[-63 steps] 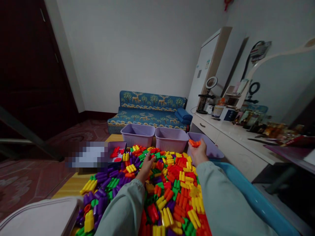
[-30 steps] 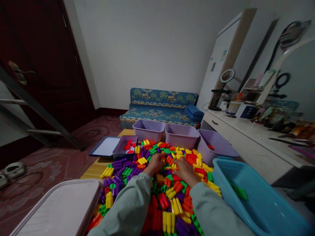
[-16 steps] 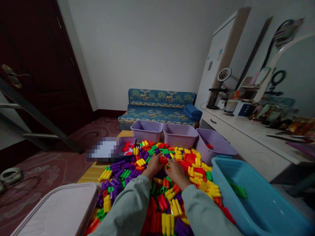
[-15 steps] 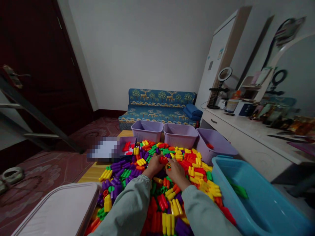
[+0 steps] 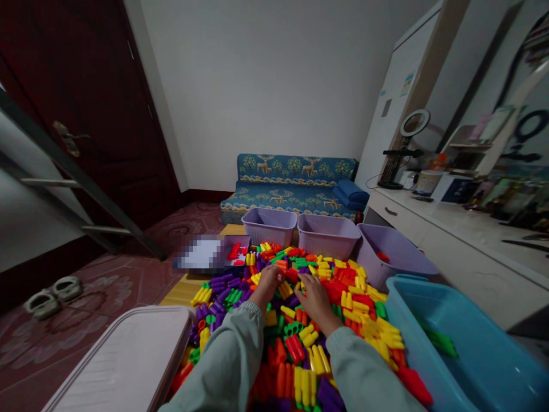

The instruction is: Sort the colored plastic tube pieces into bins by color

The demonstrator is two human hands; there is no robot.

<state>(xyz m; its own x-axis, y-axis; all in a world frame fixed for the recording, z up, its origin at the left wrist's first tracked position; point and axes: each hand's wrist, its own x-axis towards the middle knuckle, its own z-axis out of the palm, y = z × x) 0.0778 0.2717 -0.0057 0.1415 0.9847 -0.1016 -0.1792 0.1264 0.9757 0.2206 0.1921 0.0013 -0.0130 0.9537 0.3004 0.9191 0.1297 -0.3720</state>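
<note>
**Where the hands meet, the blocks lie thickest**

As the head view looks down two grey-green sleeves, both hands sit on top of a heap of plastic blocks (image 5: 326, 320) in red, orange, yellow, green and purple, which covers most of the wooden counter (image 5: 182, 290). The left hand (image 5: 267, 281) is set palm down near the far middle of the heap, its fingers curled into the blocks. Whether they grip a piece cannot be told. An orange block (image 5: 282, 265) lies just past its fingertips. The right hand (image 5: 315, 297) lies just beside it, a little nearer the person. It is flat, with the fingers stretched out over the blocks and closed on nothing that shows. A red block (image 5: 292, 275) lies between the two sets of fingertips.

Beyond the heap stand three lilac bins: a left bin (image 5: 269, 220), a middle bin (image 5: 328, 225) and a right bin (image 5: 403, 254) that holds a reddish piece (image 5: 382, 257). A small lilac tray (image 5: 241, 243) with red pieces sits at the far left corner of the heap. A blue tub (image 5: 480, 349) touches the heap on the right, with a green piece (image 5: 441, 343) inside it. A white lid (image 5: 120, 360) lies at the near left.
</note>
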